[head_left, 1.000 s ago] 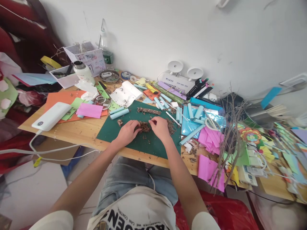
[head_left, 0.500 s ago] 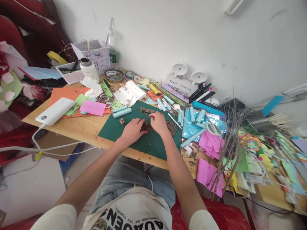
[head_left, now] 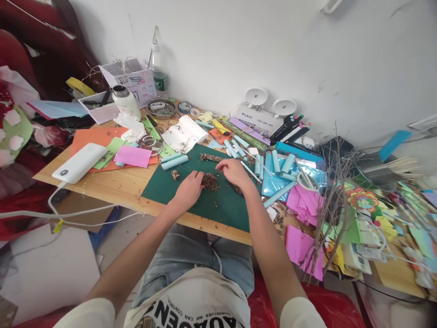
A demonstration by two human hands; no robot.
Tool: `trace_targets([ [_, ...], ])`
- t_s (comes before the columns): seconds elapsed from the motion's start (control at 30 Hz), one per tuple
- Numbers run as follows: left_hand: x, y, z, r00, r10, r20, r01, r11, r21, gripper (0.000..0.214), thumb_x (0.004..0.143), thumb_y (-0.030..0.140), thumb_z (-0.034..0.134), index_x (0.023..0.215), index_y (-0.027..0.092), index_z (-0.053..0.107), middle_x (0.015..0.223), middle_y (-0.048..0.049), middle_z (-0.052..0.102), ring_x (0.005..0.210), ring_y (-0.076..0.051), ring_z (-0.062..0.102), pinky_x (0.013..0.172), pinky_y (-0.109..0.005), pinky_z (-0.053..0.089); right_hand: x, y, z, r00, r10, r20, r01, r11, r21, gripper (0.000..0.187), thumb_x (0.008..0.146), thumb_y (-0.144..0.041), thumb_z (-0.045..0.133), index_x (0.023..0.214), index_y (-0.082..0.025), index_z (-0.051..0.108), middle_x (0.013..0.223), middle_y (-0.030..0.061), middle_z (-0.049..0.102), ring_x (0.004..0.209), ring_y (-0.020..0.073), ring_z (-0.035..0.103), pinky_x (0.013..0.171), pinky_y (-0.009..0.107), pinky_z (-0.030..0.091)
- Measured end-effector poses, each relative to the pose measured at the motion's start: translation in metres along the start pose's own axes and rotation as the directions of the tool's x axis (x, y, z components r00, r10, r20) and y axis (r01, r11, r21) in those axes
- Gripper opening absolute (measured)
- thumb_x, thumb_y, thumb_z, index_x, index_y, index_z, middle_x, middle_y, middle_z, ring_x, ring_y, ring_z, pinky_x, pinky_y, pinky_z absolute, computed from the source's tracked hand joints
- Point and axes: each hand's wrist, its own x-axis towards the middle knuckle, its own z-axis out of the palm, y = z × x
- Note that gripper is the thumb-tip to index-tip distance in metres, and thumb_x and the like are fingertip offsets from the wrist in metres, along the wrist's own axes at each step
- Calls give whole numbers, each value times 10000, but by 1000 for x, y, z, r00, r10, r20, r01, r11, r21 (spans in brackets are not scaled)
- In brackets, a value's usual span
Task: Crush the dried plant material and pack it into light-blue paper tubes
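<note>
A heap of brown crumbled plant bits (head_left: 210, 182) lies on a dark green cutting mat (head_left: 225, 212). My left hand (head_left: 189, 187) rests at the heap's left edge, fingers bent but not wrapped round anything I can see. Above the heap's right side is my right hand (head_left: 232, 173), its fingers curled into a pinch; whatever they hold is too small to make out. Just behind it lies a roll coated in brown bits (head_left: 209, 157), its right end near my fingers. A small brown clump (head_left: 175, 175) sits left of my left hand. More brown bits are partly hidden beneath my right wrist.
Light blue paper rolls (head_left: 175, 162) lie left and right of the mat. Scissors (head_left: 307, 181), pink paper (head_left: 302, 205) and dry twigs (head_left: 332, 205) crowd the right. A power bank (head_left: 80, 163), an open white bottle (head_left: 125, 101) and boxes stand left. A wall closes the back.
My hands have drawn apart: the left slid slightly left, the right moved a little right. More of the brown heap shows between them. The view has shifted slightly.
</note>
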Motion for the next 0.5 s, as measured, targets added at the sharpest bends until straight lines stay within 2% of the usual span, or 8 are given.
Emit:
trace_targets([
  [0.03, 1, 3, -2, 1000, -4, 14, 5, 1000, -22, 366, 922, 225, 586, 1276, 135, 555, 1168, -161, 607, 1010, -299, 652, 833, -392, 540, -1, 5, -9, 998, 59, -34, -60, 998, -17, 415, 746, -15, 426, 815, -191, 795, 849, 43, 780, 782, 198, 700, 780, 298, 517],
  [0.1, -1, 6, -6, 998, 3, 62, 2, 997, -73, 606, 893, 330, 656, 1427, 145, 439, 1325, -182, 542, 1117, -322, 628, 878, -393, 535, 0, 11, -21, 988, 154, -29, -156, 985, -71, 380, 745, -22, 441, 792, -171, 787, 821, 61, 775, 746, 200, 697, 755, 293, 510],
  [0.2, -4, 9, -6, 994, 4, 110, 6, 997, -83, 861, 832, 398, 732, 1527, 135, 299, 1464, -207, 430, 1247, -362, 560, 950, -410, 518, 3, 9, -22, 981, 189, 45, -178, 966, -187, 328, 755, -32, 483, 813, -150, 784, 876, 103, 779, 816, 226, 709, 785, 295, 504],
  [0.27, 0, 11, -1, 995, -2, 104, 7, 999, -48, 799, 846, 330, 716, 1512, 121, 327, 1441, -209, 450, 1260, -367, 548, 969, -418, 507, 4, 4, -15, 979, 200, 47, -182, 950, -253, 312, 763, -33, 503, 864, -122, 785, 955, 148, 776, 906, 253, 712, 831, 304, 502],
  [0.33, 6, 13, 4, 996, 3, 94, 0, 999, -34, 644, 873, 269, 675, 1447, 117, 425, 1363, -194, 513, 1214, -351, 577, 957, -414, 510, 3, -2, -7, 979, 197, 59, -174, 946, -275, 312, 771, -33, 513, 892, -121, 787, 1012, 153, 773, 975, 252, 708, 871, 290, 498],
  [0.43, 13, 14, 7, 998, 6, 62, -3, 999, -53, 538, 879, 237, 662, 1378, 114, 503, 1274, -174, 564, 1120, -325, 620, 928, -406, 521, 1, -6, 1, 982, 123, 145, -102, 984, -149, 373, 801, -34, 468, 935, -173, 788, 999, 77, 784, 947, 192, 715, 855, 236, 504],
  [0.5, 13, 12, 7, 999, 3, 37, 0, 997, -78, 577, 858, 231, 691, 1390, 119, 499, 1279, -171, 561, 1081, -315, 634, 911, -402, 528, 0, -4, 3, 987, 108, 122, -98, 992, -84, 410, 822, -38, 431, 973, -183, 783, 993, 62, 784, 915, 183, 719, 835, 242, 517],
])
